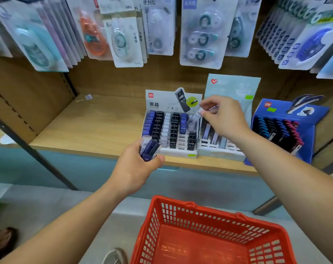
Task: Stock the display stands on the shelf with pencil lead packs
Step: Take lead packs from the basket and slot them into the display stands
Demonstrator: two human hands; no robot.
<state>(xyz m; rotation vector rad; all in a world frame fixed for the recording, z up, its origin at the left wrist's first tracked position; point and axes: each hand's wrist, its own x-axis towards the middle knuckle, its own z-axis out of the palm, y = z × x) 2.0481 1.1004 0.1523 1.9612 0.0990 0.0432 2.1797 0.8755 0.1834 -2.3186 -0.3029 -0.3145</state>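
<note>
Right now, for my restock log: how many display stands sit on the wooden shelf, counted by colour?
White cardboard display stand: 1
Pale teal cardboard display stand: 1
Blue cardboard display stand: 1
Total: 3

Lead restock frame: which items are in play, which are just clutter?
In play: left hand gripping lead packs; right hand pinching one pack by white stand; pale stand; blue stand.
Clutter: red basket; hanging correction tapes.
</note>
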